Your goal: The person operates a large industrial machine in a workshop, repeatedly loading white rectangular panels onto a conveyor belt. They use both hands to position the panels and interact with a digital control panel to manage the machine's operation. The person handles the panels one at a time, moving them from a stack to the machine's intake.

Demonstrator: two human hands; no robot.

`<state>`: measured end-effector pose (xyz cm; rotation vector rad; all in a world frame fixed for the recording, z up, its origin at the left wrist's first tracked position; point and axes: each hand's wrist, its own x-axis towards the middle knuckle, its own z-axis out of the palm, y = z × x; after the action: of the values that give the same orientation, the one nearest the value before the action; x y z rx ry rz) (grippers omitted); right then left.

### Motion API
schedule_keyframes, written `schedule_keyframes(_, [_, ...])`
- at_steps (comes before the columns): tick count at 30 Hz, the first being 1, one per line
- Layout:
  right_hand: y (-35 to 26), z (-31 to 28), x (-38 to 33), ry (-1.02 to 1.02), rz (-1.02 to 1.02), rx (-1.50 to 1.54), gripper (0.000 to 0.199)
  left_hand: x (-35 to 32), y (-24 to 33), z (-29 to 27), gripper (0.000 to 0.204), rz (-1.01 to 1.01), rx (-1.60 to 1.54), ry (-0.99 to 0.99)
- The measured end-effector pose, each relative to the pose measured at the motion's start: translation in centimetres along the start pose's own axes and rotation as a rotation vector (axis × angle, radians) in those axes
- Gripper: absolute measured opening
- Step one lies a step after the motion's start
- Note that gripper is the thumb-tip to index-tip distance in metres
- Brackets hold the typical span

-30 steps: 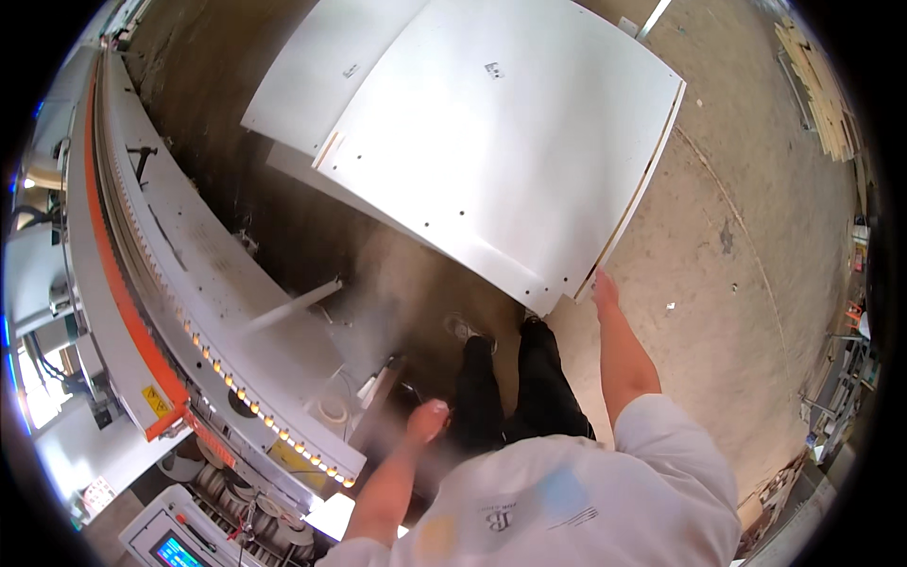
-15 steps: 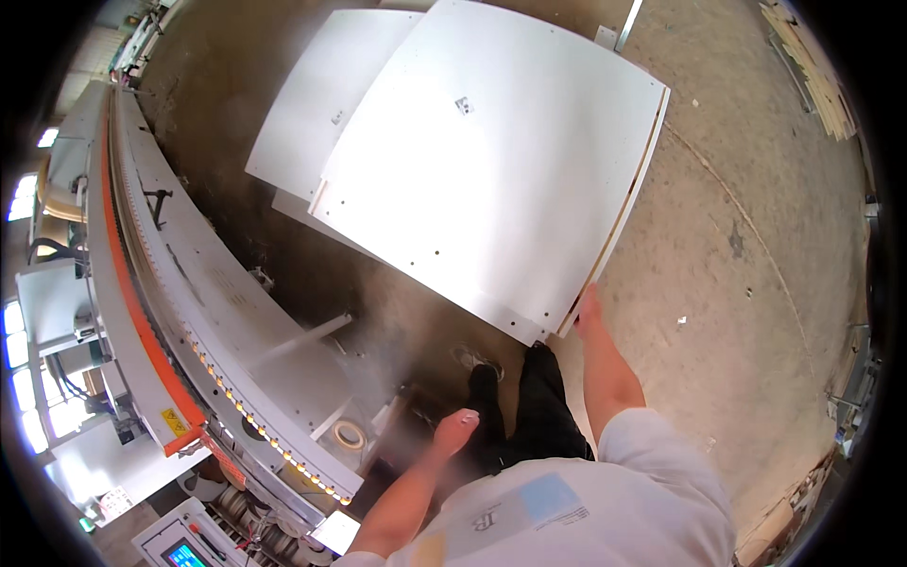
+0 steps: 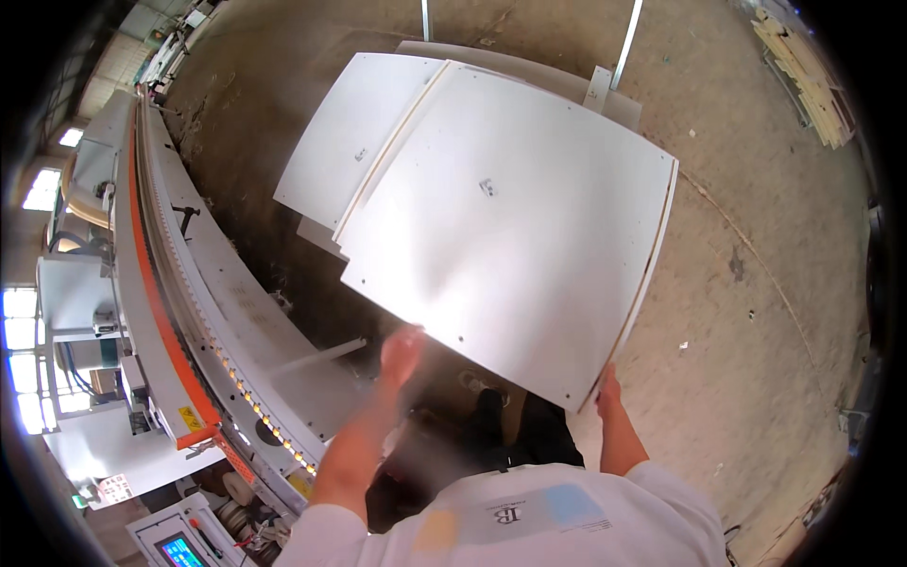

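Observation:
A large white panel [image 3: 510, 227] with small drilled holes lies on top of a stack, its near corner pointing toward me. My right hand [image 3: 609, 389] grips its right edge close to that corner, the fingers partly hidden by the board. At the near left edge of the same panel is my left hand [image 3: 403, 352], smeared by motion. Its fingers cannot be made out, nor whether they hold the board. Beneath and to the left, another white panel [image 3: 354, 132] sticks out.
A long machine with an orange beam [image 3: 161, 283] and a row of rollers [image 3: 236, 387] runs along my left. Its control screen [image 3: 179, 551] sits at the lower left. Metal bars [image 3: 627, 42] extend past the stack's far side. Wooden strips [image 3: 803, 76] lie at the far right.
The top panel has slid toward me over the stack, with my right hand still at its edge. My left hand has risen from beside my leg to the panel's near edge.

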<state>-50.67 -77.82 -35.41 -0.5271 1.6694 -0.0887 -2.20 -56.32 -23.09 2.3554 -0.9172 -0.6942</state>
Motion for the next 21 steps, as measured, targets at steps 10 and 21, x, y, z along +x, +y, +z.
schedule_keyframes(10, [-0.8,-19.5,-11.7,0.071,0.131,-0.073,0.073,15.3,-2.6,-5.0,0.065,-0.371,0.339,0.054])
schedule_keyframes(21, [-0.3,-25.8,-9.6,0.238,-0.219,0.308,0.067,5.8,-1.2,-2.5,0.074,-0.581,0.054,-0.071])
